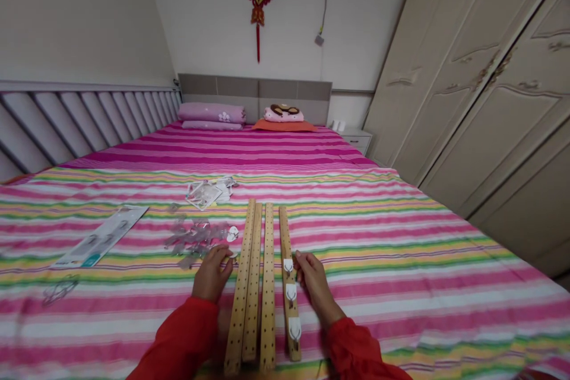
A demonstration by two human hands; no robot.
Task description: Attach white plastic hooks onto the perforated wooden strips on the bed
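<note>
Four parallel wooden strips with rows of holes lie lengthwise on the bed. The rightmost wooden strip [285, 237] carries three white hooks [291, 293] with metal loops, spaced along its near half. My left hand [212, 273] is left of the strips, its fingertips closed on a small white hook [234, 255], partly hidden. My right hand [313, 276] is beside the rightmost strip, fingers curled together near its right edge by the top hook; what they hold, if anything, is hidden. Another white hook [233, 233] lies beyond my left hand.
Clear plastic scraps [196, 237] are piled left of the strips, with opened packets [205, 193] behind them. A long hook package [104, 237] and a tangle of thin wire or clear film [61, 289] lie farther left. A bed rail [89, 119] runs along the left; wardrobes [490, 83] stand right.
</note>
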